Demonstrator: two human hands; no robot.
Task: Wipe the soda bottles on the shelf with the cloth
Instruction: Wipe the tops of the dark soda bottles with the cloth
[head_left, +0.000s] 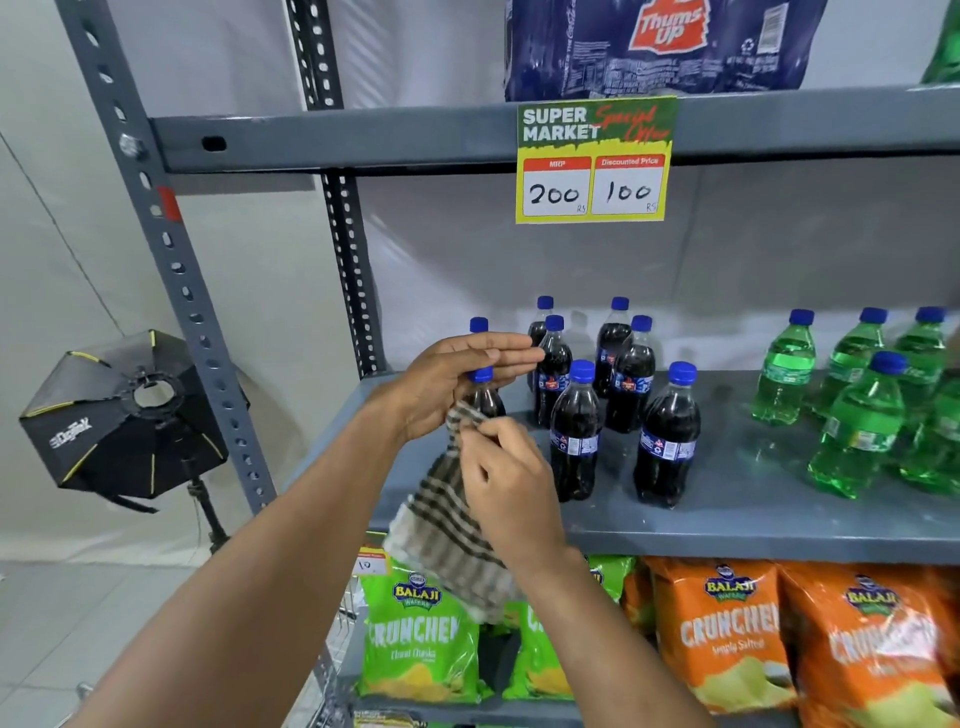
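Observation:
Several dark cola bottles with blue caps stand on the grey shelf (727, 525). My left hand (447, 384) is cupped around one cola bottle (485, 397) at the shelf's left end, fingers stretched out past its cap. My right hand (506, 483) pinches a brown checked cloth (447, 530) against that bottle's lower body; the rest of the cloth hangs down below the shelf edge. Two more cola bottles (575, 431) (667, 436) stand in the front row just to the right. Others stand behind them.
Green soda bottles (857, 431) fill the shelf's right side. A yellow price sign (595, 161) hangs from the upper shelf, under a wrapped cola pack (660, 47). Green and orange chip bags (722, 629) sit below. A studio softbox (124, 415) stands at the left.

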